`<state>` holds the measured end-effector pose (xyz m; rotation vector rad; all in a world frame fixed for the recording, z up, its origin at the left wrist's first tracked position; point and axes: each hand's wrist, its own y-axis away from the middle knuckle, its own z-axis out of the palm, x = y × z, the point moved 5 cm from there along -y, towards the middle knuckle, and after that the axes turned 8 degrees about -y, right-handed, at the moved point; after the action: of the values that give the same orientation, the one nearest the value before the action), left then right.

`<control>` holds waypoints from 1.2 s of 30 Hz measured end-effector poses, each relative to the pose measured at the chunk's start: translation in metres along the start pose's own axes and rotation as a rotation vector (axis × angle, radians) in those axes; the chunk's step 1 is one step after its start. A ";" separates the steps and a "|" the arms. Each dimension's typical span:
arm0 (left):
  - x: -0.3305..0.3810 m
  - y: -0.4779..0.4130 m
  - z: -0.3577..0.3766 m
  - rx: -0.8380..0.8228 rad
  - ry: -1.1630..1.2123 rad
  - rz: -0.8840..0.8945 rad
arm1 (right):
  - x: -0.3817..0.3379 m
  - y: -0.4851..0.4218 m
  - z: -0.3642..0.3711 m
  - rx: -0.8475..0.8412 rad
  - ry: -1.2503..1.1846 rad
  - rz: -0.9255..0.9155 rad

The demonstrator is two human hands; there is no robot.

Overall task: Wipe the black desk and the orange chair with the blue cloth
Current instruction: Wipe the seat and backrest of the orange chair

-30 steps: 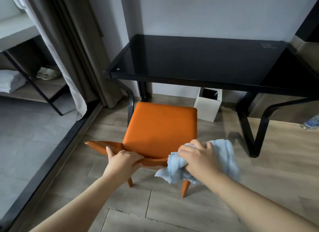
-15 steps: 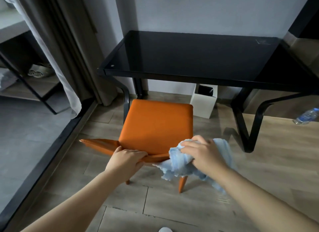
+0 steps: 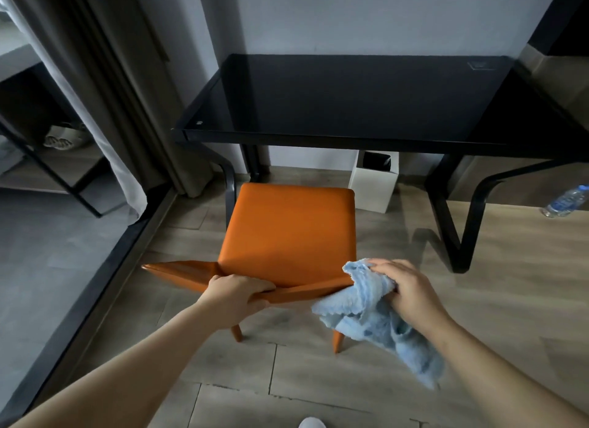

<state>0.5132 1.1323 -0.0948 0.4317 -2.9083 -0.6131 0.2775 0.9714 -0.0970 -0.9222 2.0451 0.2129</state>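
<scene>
While the left hand grips one chair, the right hand clutches one cloth.

A dim room had a pale grey wall and a wood-look plank floor. At the left, a brown curtain and a white sheer hung beside a black-framed glass door. A white square bin stood by the wall, and a plastic bottle lay at far right.
</scene>
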 end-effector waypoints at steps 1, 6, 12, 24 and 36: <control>0.000 0.000 0.000 -0.008 0.010 0.002 | 0.004 0.000 -0.001 -0.022 -0.025 0.038; -0.001 0.003 0.008 -0.005 0.089 -0.060 | 0.022 -0.001 -0.003 -0.152 -0.193 0.254; 0.008 -0.006 0.007 0.268 0.047 -0.382 | 0.054 0.005 -0.011 0.343 -0.707 0.801; 0.012 -0.019 0.010 0.368 -0.074 -0.475 | 0.116 0.012 0.071 0.188 -0.553 1.017; 0.014 -0.016 0.011 0.400 -0.051 -0.389 | 0.101 0.070 0.063 0.283 -0.464 1.078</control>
<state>0.5020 1.1177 -0.1104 1.0597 -3.0106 -0.0697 0.2345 0.9960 -0.2259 0.4453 1.8544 0.6173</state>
